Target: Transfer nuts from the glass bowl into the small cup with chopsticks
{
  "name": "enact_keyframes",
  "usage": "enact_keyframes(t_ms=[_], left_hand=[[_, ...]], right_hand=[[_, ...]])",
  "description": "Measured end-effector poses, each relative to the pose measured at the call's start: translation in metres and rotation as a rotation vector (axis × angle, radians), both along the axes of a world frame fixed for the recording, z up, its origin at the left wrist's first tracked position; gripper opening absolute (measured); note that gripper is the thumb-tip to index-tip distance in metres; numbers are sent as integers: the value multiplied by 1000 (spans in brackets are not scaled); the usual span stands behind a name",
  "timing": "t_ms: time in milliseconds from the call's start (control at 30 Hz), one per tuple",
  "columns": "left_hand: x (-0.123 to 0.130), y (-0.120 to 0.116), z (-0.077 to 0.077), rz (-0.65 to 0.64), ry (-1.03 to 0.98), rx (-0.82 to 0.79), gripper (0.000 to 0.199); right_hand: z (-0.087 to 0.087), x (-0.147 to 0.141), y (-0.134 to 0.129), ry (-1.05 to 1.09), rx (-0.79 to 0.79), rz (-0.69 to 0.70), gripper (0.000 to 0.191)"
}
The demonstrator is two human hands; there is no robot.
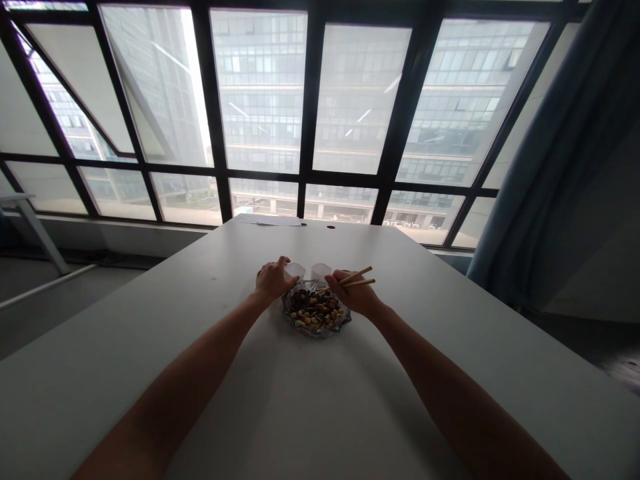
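A clear glass bowl (pixel 317 331) with a scalloped rim stands on the white table, filled with brown and tan nuts or seeds (pixel 317 311). Behind it are two small translucent cups, a left one (pixel 296 270) and a right one (pixel 321 271). My left hand (pixel 274 277) holds the left cup from its left side, thumb near the bowl's rim. In my right hand (pixel 349 291) is a pair of wooden chopsticks (pixel 361 277), gripped at the bowl's right side. Their tips reach over the bowl's back part and are partly hidden there.
The long white table (pixel 200 340) runs toward large windows. Papers (pixel 270 221) lie at its far edge, near two dark round holes. A blue curtain (pixel 540 160) hangs at the right, and another table's white leg (pixel 43 235) stands at the left.
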State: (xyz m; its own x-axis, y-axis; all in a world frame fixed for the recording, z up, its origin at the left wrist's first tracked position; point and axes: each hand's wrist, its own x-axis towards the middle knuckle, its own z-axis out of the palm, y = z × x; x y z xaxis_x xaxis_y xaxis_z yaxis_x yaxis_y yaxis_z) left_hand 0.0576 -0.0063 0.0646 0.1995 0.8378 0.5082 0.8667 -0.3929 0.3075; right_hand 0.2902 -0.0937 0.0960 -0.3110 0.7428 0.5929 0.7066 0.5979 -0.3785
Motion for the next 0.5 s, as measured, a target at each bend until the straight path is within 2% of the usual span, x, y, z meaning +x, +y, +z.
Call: enact_keyframes(t_ms=[100, 300, 500], left_hand=[[0, 0, 0, 3, 8, 0, 50], [1, 1, -1, 7, 36, 5, 49], [1, 2, -2, 20, 41, -7, 48]], right_hand=[[0, 0, 1, -39, 26, 16, 44], [0, 0, 1, -14, -19, 38, 41], [-11, 4, 8, 180, -134, 31, 47]])
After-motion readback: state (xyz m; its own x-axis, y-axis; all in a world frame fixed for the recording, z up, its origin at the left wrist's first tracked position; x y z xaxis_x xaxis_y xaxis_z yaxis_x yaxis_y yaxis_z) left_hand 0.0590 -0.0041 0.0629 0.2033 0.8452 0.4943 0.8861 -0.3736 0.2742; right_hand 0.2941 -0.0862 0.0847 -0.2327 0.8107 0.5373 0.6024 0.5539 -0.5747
